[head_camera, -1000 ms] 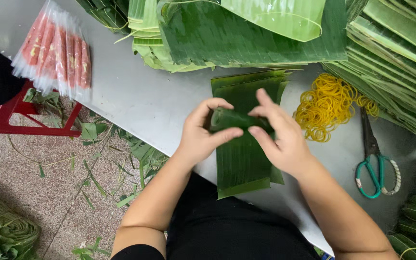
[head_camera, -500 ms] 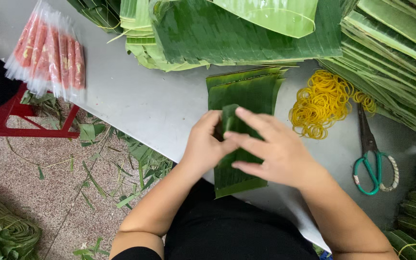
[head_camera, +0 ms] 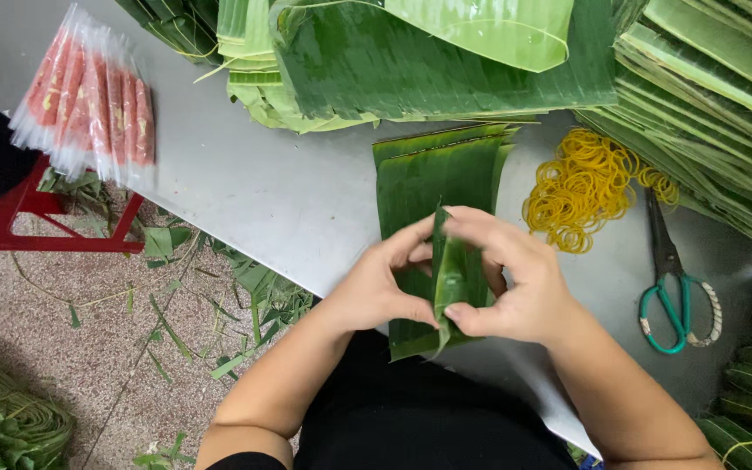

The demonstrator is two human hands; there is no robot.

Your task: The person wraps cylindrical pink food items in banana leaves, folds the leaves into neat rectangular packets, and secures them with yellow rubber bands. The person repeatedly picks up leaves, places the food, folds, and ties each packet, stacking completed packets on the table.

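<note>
Leaf strip (head_camera: 454,278) now upright between hands (head_camera: 454,283).

Grey metal table (head_camera: 263,200) runs diagonally across the frame. On it: a stack of cut banana leaf pieces (head_camera: 433,174) at centre, big banana leaves (head_camera: 446,61) piled along the top, yellow rubber bands (head_camera: 580,187) right of centre, green-handled scissors (head_camera: 672,278) further right, plastic-wrapped red packets (head_camera: 89,100) upper left.

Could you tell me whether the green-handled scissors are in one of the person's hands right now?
No, the scissors lie on the grey table, apart from both hands, which hold a folded leaf.
</note>
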